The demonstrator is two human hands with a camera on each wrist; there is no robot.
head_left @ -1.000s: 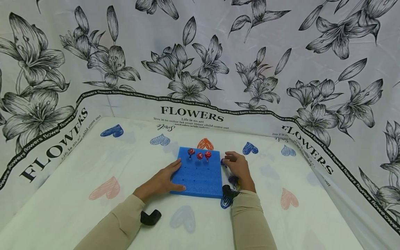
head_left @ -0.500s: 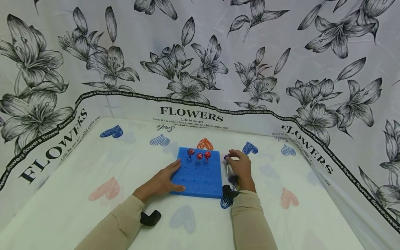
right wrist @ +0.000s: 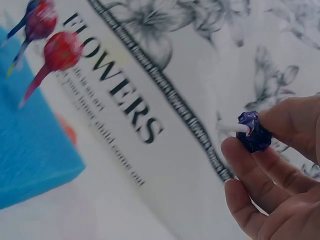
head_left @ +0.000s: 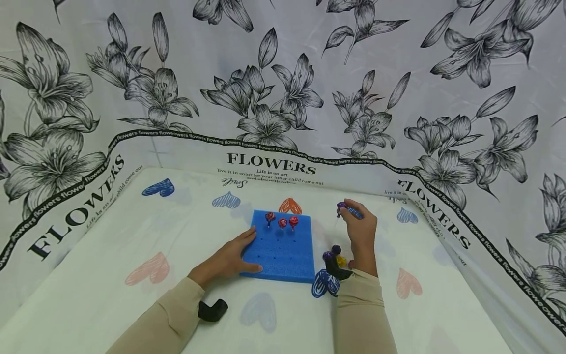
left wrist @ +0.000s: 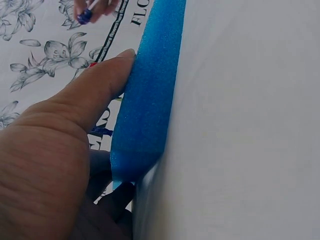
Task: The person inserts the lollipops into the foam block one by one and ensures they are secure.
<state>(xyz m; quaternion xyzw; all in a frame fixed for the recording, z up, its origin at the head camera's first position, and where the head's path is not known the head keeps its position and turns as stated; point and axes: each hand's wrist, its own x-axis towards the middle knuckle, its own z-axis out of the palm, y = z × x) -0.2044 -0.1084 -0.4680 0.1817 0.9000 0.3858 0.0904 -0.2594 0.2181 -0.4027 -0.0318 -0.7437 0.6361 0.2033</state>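
Observation:
Between thumb and fingertips my right hand (head_left: 362, 238) pinches a purple-wrapped lollipop (head_left: 341, 207), raised to the right of a blue foam block (head_left: 287, 268). Its white stick points left in the right wrist view, where the dark purple wrapper (right wrist: 256, 134) sits at the fingertips. My left hand (head_left: 224, 260) holds the block at its left side, thumb over the top and fingers along the edge; the left wrist view shows the thumb (left wrist: 100, 90) against the foam. Three lollipops with red or dark wrappers, one of them bright red (head_left: 294, 221), stand in the block's back row.
More lollipops lie right of the block, purple (head_left: 328, 255) and yellow (head_left: 341, 261) among them, partly hidden by a black wrist mount (head_left: 337, 271). Rows of small holes (head_left: 276, 240) mark the foam. A flower-printed curtain (head_left: 265, 118) hangs behind the heart-printed cloth (head_left: 177, 236).
My right hand has lifted the purple lollipop and moved right and away from the block's edge, uncovering the lollipops lying there. The left hand and block have stayed put.

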